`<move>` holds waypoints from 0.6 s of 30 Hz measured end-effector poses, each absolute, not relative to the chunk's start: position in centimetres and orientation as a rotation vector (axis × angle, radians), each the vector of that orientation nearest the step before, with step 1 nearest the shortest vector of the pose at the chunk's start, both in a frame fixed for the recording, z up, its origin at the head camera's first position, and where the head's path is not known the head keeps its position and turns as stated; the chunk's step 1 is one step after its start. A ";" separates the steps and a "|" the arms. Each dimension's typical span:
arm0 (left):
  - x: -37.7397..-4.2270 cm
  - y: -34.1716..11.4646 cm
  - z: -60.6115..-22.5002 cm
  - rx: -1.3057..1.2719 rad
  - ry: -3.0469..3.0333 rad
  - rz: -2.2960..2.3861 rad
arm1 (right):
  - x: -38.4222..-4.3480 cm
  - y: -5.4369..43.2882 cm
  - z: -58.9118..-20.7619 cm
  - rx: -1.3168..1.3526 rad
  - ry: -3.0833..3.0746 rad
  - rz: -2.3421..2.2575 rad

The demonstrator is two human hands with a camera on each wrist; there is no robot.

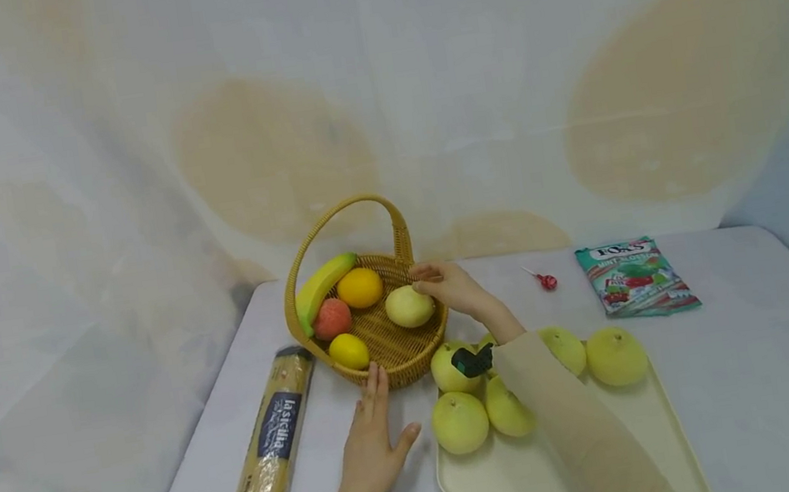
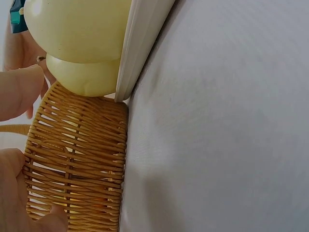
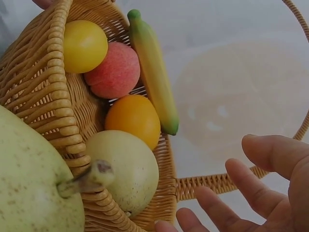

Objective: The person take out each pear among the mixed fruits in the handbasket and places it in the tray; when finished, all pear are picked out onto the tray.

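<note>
A wicker basket (image 1: 407, 377) with a tall handle holds a banana (image 1: 325, 288), an orange (image 1: 360, 289), a peach (image 1: 332, 319), a lemon (image 1: 349, 352) and a pale round pear (image 3: 126, 171). My right hand (image 1: 455, 288) hovers over the basket's right rim beside that pear. Its fingers are loosely spread with nothing between them, apart from the fruit in the right wrist view. At the front of the basket, my left hand (image 1: 369, 451) reaches forward with straight fingers, and fingertips touch the wicker in the left wrist view.
Several pears (image 1: 461, 422) sit on a cream tray (image 1: 502, 474) right of the basket, partly hidden by my right sleeve. A spaghetti pack (image 1: 271, 444) lies at the left. A red lollipop (image 1: 548, 282) and a green candy bag (image 1: 634, 279) lie at the back right.
</note>
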State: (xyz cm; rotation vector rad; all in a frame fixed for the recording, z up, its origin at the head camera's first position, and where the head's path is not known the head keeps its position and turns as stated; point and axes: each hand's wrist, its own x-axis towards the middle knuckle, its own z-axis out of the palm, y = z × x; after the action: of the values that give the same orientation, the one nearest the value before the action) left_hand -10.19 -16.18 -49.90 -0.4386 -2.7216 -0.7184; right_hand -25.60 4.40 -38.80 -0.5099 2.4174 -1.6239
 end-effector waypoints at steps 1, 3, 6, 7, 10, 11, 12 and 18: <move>-10.2 -16.2 -49.9 -0.436 -2.722 -0.718 | -25.6 4.4 -38.8 -0.514 2.415 -1.629; -10.3 -16.1 -49.9 -0.429 -2.724 -0.719 | -25.7 4.4 -38.8 -0.517 2.412 -1.633; -10.3 -16.1 -50.0 -0.421 -2.732 -0.717 | -25.7 4.3 -38.8 -0.501 2.408 -1.634; -10.3 -16.2 -50.0 -0.416 -2.739 -0.719 | -25.7 4.3 -38.9 -0.496 2.409 -1.633; -10.3 -16.2 -49.9 -0.413 -2.736 -0.716 | -25.7 4.0 -38.9 -0.481 2.415 -1.636; -10.3 -16.2 -49.9 -0.414 -2.733 -0.712 | -25.8 3.9 -39.0 -0.482 2.416 -1.636; -10.3 -16.2 -49.9 -0.415 -2.731 -0.709 | -25.9 3.8 -39.0 -0.478 2.415 -1.638; -10.2 -16.1 -49.8 -0.412 -2.737 -0.735 | -26.4 3.3 -39.1 -0.471 2.414 -1.638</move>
State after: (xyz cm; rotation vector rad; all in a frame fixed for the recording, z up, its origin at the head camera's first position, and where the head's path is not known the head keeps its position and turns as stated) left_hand -10.24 -16.13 -49.76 -0.4125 -2.7367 -0.7352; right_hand -26.39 3.26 -39.08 -0.4714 2.4140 -1.6376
